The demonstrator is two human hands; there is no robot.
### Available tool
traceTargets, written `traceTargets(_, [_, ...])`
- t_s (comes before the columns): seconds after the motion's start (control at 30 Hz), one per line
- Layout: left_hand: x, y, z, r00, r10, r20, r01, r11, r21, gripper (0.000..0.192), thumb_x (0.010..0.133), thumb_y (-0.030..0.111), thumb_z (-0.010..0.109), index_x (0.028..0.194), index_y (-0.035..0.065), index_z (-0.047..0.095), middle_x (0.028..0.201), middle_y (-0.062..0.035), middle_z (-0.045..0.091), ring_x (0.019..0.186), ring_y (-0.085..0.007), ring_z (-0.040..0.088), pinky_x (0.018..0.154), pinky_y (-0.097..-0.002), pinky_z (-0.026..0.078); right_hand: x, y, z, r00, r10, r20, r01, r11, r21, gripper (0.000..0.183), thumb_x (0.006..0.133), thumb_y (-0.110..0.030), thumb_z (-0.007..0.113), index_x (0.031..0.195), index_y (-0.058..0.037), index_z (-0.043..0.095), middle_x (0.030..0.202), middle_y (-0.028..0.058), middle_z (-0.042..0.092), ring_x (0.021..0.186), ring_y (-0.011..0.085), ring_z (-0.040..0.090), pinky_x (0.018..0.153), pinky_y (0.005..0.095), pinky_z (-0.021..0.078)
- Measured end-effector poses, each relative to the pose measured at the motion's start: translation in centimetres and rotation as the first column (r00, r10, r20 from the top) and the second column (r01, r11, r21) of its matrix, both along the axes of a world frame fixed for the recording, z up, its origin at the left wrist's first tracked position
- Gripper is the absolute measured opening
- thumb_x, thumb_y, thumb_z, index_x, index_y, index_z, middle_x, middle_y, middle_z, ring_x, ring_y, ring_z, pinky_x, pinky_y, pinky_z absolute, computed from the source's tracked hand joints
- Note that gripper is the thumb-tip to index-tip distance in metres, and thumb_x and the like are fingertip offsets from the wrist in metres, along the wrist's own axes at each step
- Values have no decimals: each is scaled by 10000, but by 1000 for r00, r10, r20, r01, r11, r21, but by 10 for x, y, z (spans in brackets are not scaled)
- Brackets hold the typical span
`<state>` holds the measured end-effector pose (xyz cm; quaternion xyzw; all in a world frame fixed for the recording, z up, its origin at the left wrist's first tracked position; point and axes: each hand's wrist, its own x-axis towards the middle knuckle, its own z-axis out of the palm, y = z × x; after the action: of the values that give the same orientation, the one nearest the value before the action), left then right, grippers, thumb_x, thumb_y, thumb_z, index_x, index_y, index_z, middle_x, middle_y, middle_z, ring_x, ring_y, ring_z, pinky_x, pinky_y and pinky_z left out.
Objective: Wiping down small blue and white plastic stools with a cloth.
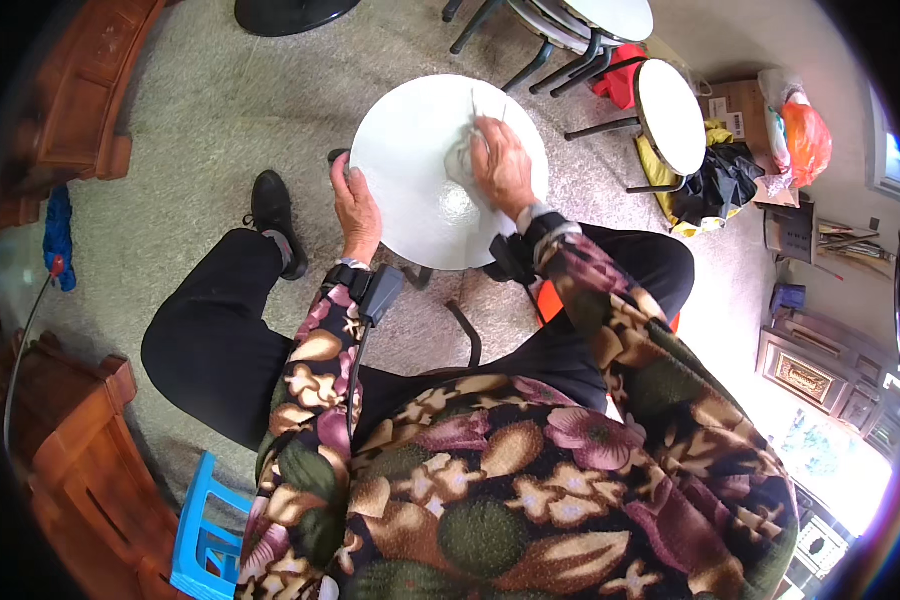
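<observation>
A round white stool seat point(412, 202) with a glossy top lies before me, between my knees. My left hand point(357, 206) grips its left rim, thumb on the top and fingers around the edge. On the right part of the seat, my right hand point(504, 165) presses a crumpled whitish cloth point(461, 159) flat against the surface; the cloth lies partly hidden under the fingers. Dark curved metal legs point(465, 334) show below the seat. Both wrists wear black straps with small devices.
Stacked white-topped stools point(622, 15) stand at the top, and another stool point(671, 116) at the right beside a black plastic bag point(712, 180). Brown wooden furniture point(82, 90) lines the left. A blue plastic stool point(195, 525) is at lower left, a black round base point(292, 11) at top.
</observation>
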<state>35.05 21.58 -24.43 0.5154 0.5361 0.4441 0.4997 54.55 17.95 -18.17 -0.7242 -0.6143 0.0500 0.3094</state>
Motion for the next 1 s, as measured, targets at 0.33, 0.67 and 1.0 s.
traceTargets(0.33, [-2,-2,-6,999,50,-13,-50,998,50,390,902,336,341,1188,71,357,989,-176,540,880,-255,531,764,-346,405,-31,-38,29,774,-19,-633,-162,960,-227,163,786,-115,500,842,2,597,813,139,608,805,245,559,761,327,428])
traceTargets(0.67, [-1,-4,8,1000,20,11,-20,1000,22,371,903,322,345,1185,82,360,964,-167,551,865,-239,532,756,-341,408,-40,4,2,998,50,31,-48,997,-61,347,742,-246,577,1018,-36,556,1048,212,505,994,336,475,849,447,376])
traceTargets(1.0, [1,-3,7,1000,-2,24,2,1000,11,374,908,306,333,1195,67,350,1039,-179,514,903,-242,517,779,-337,407,-78,11,-2,969,240,59,-243,969,46,317,698,-159,621,995,-63,569,1083,155,493,1019,312,463,886,465,336])
